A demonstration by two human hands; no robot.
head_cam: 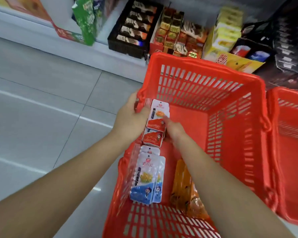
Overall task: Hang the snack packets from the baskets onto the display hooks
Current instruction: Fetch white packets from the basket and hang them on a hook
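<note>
Alignment matters in this step. The left hand (129, 121) grips a stack of red packets (157, 117) against the basket's (205, 66) 9 o'clock wall. The right hand (174, 129) lies at the stack's 3 o'clock edge, too blurred to tell whether it pinches. Squaring the stack so the hang holes at 12 o'clock coincide should ease hooking. Blue packets (147, 179) and orange packets (189, 198) lie toward 6 o'clock.

One head-worn view — looking steeply down and forward, close over a red basket (205, 79) toward the low shelf (100, 47) beyond.
</note>
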